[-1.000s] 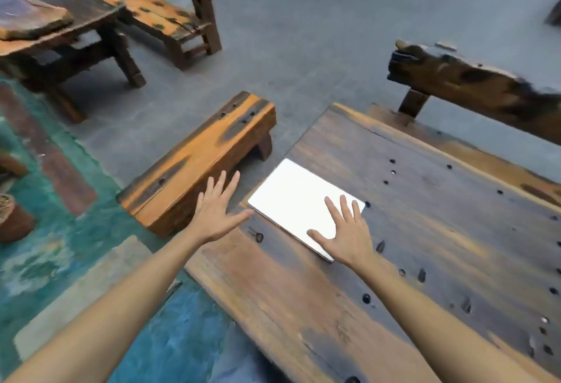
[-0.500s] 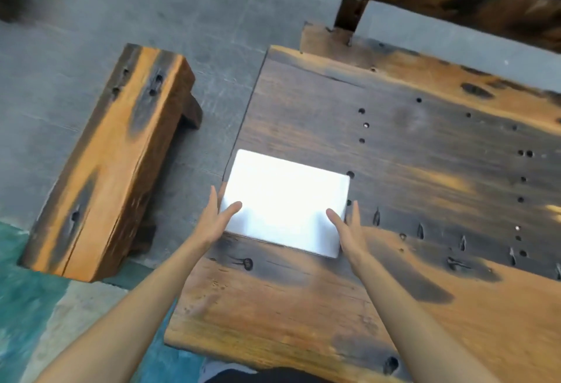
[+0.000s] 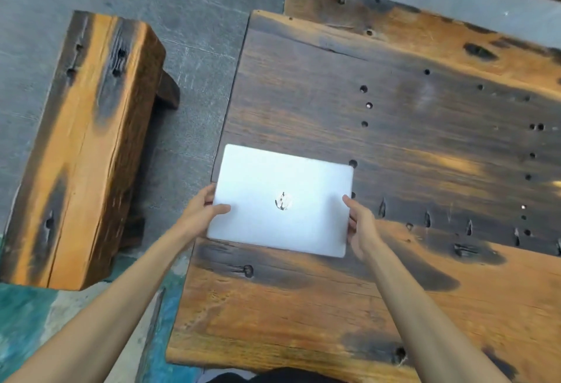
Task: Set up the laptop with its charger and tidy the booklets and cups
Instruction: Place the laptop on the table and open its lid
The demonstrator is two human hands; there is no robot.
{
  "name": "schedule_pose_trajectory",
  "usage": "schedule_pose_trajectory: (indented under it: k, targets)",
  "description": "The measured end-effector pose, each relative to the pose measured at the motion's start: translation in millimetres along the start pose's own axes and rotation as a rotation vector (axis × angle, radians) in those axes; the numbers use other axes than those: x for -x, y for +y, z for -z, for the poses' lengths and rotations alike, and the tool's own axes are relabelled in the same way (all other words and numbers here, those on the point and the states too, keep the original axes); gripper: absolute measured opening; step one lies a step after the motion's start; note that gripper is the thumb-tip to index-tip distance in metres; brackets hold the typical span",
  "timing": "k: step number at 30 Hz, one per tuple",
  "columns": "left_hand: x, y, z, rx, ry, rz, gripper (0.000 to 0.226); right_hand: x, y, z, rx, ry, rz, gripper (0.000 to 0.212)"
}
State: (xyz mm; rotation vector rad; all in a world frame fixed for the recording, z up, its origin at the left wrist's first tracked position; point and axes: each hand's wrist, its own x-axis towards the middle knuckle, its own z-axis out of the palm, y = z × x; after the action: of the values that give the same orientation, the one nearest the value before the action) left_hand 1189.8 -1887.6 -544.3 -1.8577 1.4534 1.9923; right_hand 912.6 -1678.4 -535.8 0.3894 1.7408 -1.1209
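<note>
Both hands now gripping laptop edges

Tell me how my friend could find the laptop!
Look at the big dark wooden table, then its left edge. The laptop lies shut there, held at both sides by the left hand and right hand. It's the only flat silver thing.

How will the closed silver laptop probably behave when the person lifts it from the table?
The laptop looks like a thin rigid slab, so it should lift flat without bending. Its smooth lid may be slippery, so gripping both side edges, as the left hand and right hand do, seems wise. It lies near the table edge, so a slip could drop it.
</note>
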Motion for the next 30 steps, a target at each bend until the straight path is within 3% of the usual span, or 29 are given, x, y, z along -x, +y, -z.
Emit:
schedule_pose_trajectory:
  k: [3,13,30]
  targets:
    - [-4,5,1,0.079,-0.045,0.031,0.054,-5,2,1,0.027,-0.018,-0.040,0.023]
    - [5,-3,7,0.092,-0.091,0.058,0.061,8,6,10,0.032,-0.012,0.001,0.038]
    - [80,-14,-4,0.060,-0.172,-0.047,0.060,99,48,88,0.057,-0.083,0.162,0.042]
